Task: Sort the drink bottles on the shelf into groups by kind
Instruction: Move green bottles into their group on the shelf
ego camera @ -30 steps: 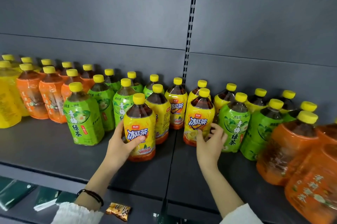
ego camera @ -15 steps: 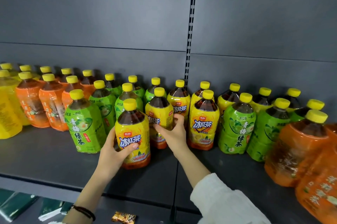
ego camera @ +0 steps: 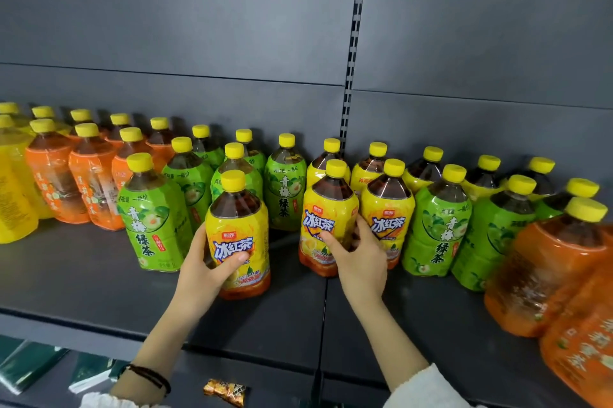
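Observation:
On the dark grey shelf (ego camera: 83, 284) stand several yellow-capped drink bottles. My left hand (ego camera: 205, 261) grips a yellow iced-tea bottle (ego camera: 237, 228) near the shelf front, pulled out of the row. My right hand (ego camera: 358, 255) holds a second yellow iced-tea bottle (ego camera: 326, 211), which touches a third one (ego camera: 388, 211) on its right. A green-tea bottle (ego camera: 154, 211) stands just left of my left hand, with more green ones (ego camera: 287, 188) behind. Two green bottles (ego camera: 438, 225) stand right of the yellow ones.
Orange bottles (ego camera: 53, 175) and a yellow pack (ego camera: 13, 188) fill the left end. Large orange bottles (ego camera: 547, 268) crowd the right front. More yellow bottles (ego camera: 428, 172) line the back wall. A snack packet (ego camera: 227, 391) and green packs (ego camera: 30, 364) lie on the shelf below.
My right hand has closed around the second yellow bottle and shifted it rightward beside the third. The yellow bottle in my left hand stays at the front; the view has tilted slightly.

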Demonstrator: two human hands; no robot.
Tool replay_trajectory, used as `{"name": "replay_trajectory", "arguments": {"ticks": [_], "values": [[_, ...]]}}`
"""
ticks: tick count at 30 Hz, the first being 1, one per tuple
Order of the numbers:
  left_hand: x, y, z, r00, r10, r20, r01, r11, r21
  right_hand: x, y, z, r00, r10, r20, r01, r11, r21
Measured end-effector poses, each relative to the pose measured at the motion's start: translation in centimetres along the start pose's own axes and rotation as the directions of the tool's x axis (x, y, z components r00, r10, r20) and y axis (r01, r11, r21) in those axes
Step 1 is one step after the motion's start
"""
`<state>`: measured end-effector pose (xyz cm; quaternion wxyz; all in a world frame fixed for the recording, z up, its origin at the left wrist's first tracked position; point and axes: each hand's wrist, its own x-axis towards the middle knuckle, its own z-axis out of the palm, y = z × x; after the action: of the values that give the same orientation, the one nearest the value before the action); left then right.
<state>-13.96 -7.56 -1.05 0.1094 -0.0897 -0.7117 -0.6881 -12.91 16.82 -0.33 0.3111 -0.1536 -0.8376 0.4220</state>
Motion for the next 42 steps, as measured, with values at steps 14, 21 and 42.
{"name": "replay_trajectory", "arguments": {"ticks": [14, 21, 42], "values": [[-0.1, 1.6, 6.2, 0.966, -0.065, 0.251, 0.076, 0.996, -0.036, 1.8, 1.5, -1.9, 0.965, 0.028, -0.261, -0.043, 0.998, -0.05], [-0.8, 1.2, 7.9, 0.966, -0.057, 0.252, 0.078, 0.994, -0.074, 1.4, 4.0, -3.7, 0.979, 0.052, -0.196, -0.038, 0.996, 0.075], [0.0, 0.1, 13.7, 0.978, -0.026, 0.207, 0.035, 0.999, -0.038, 2.4, 8.4, -11.0, 0.98, 0.131, -0.148, -0.092, 0.965, 0.244]]}}
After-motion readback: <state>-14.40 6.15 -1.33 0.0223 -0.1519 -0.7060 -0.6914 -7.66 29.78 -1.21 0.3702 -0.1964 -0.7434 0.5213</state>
